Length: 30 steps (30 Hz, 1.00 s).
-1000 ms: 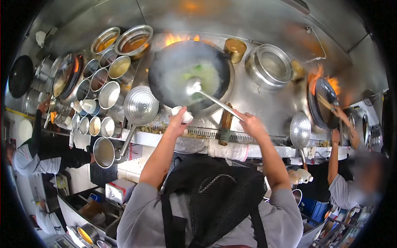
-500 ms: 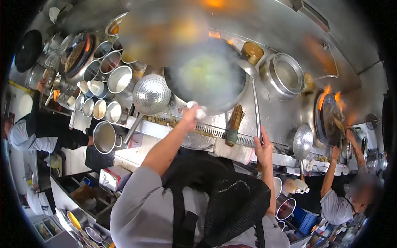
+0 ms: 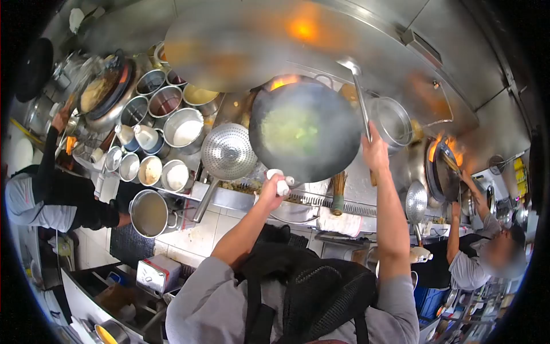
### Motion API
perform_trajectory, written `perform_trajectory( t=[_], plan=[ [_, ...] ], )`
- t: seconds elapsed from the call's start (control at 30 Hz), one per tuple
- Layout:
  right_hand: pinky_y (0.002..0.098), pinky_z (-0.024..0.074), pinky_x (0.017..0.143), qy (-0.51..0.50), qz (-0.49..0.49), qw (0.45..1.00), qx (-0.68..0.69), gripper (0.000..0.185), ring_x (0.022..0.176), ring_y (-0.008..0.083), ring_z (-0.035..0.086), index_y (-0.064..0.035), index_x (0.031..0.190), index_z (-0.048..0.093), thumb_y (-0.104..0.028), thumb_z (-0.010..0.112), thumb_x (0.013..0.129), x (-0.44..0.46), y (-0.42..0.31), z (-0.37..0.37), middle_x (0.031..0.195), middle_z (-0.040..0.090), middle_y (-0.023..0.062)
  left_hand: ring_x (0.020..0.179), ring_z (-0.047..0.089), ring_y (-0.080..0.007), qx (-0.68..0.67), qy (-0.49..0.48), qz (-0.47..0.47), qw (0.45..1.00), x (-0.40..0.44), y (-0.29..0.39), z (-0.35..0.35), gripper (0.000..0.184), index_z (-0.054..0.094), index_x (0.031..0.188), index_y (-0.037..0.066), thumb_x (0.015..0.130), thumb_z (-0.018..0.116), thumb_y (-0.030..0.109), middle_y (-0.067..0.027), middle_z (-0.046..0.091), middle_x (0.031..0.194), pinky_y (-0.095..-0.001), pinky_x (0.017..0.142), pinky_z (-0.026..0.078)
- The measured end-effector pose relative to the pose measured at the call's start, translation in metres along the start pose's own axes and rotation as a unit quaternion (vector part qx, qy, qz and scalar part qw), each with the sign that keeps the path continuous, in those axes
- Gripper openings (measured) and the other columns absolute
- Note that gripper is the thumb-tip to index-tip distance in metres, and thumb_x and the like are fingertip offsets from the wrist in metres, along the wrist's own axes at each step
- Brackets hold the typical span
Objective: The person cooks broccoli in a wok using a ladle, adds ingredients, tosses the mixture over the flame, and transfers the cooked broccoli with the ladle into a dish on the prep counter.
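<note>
In the head view my left hand point(image 3: 271, 194) is closed around a white cloth point(image 3: 277, 176) at the near rim of a large black wok point(image 3: 335, 163). Pale green food point(image 3: 289, 129) lies in the wok, blurred by steam. With my right hand point(image 3: 375, 152) I grip the long handle of a metal ladle point(image 3: 361, 100). Its bowl is raised beyond the wok's far right side. A perforated strainer point(image 3: 229, 150) rests left of the wok, and a bamboo brush point(image 3: 338, 192) stands against its near right edge.
Metal pots of sauces and seasonings point(image 3: 184, 127) crowd the left. A stacked steel pot point(image 3: 395, 123) is on the right. Flames point(image 3: 447, 150) rise around another wok, where a co-worker point(image 3: 471, 269) works. Another person point(image 3: 43, 198) stands at left. A hazy blur covers the upper middle.
My right hand has gone up and forward, lifting the ladle away from me. The wok appears lower and further right, with my left hand still at its rim. The camera view has shifted.
</note>
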State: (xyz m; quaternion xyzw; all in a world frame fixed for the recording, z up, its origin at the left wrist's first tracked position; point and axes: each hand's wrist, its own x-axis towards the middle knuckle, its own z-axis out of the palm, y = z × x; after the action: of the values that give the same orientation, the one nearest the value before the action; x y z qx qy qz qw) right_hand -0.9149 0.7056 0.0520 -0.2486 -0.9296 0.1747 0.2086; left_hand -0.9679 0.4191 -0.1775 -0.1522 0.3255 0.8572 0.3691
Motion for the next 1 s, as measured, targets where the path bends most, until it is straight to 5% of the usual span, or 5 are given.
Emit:
perform_trajectory(
  t=[0.17, 0.5, 0.63, 0.8, 1.0],
  plan=[
    [0.0495, 0.0513, 0.098, -0.077, -0.006, 0.996, -0.053, 0.055, 0.114, 0.0457, 0.064, -0.0128, 0.146, 0.053, -0.018, 0.067, 0.093, 0.038, -0.026, 0.0, 0.119, 0.067, 0.0299, 0.082, 0.068, -0.0252, -0.054, -0.061, -0.061, 0.995, -0.033, 0.014, -0.021, 0.024, 0.059, 0.108, 0.008, 0.088, 0.06, 0.021, -0.0099, 0.068, 0.098, -0.0292, 0.054, 0.051],
    [0.0466, 0.05, 0.099, -0.192, -0.104, 0.967, -0.131, 0.055, 0.118, 0.0454, 0.062, -0.0069, 0.143, 0.056, -0.013, 0.068, 0.09, 0.028, -0.086, -0.058, 0.122, 0.067, 0.0291, 0.078, 0.068, -0.029, -0.111, -0.043, -0.089, 0.989, -0.058, 0.017, -0.042, 0.024, 0.063, 0.099, 0.003, 0.089, 0.055, 0.023, -0.0147, 0.071, 0.09, -0.0288, 0.052, 0.05],
    [0.0505, 0.0514, 0.093, -0.165, -0.162, 0.963, -0.141, 0.055, 0.107, 0.0465, 0.066, -0.017, 0.145, 0.056, -0.015, 0.067, 0.091, 0.032, -0.094, -0.078, 0.111, 0.069, 0.031, 0.079, 0.067, -0.0277, -0.108, -0.088, -0.082, 0.987, -0.056, 0.012, -0.055, 0.023, 0.063, 0.1, 0.004, 0.088, 0.056, 0.023, -0.0128, 0.071, 0.091, -0.0298, 0.052, 0.049],
    [0.0537, 0.0514, 0.09, -0.137, -0.249, 0.948, -0.142, 0.052, 0.104, 0.0476, 0.066, -0.0167, 0.143, 0.058, -0.012, 0.066, 0.092, 0.036, -0.135, -0.097, 0.111, 0.07, 0.0281, 0.091, 0.066, -0.0246, -0.191, -0.038, -0.078, 0.978, -0.061, 0.003, -0.052, 0.016, 0.063, 0.1, 0.013, 0.086, 0.061, 0.022, -0.0058, 0.07, 0.096, -0.0335, 0.068, 0.051],
    [0.0522, 0.0525, 0.09, -0.158, -0.259, 0.92, -0.247, 0.053, 0.106, 0.0472, 0.064, -0.0141, 0.142, 0.058, -0.011, 0.066, 0.09, 0.065, -0.185, -0.105, 0.112, 0.068, 0.0294, 0.087, 0.065, -0.0241, -0.234, -0.046, -0.02, 0.971, -0.058, -0.009, -0.041, 0.027, 0.067, 0.101, 0.011, 0.082, 0.062, 0.029, -0.0059, 0.069, 0.094, -0.0312, 0.071, 0.054]
  ],
)
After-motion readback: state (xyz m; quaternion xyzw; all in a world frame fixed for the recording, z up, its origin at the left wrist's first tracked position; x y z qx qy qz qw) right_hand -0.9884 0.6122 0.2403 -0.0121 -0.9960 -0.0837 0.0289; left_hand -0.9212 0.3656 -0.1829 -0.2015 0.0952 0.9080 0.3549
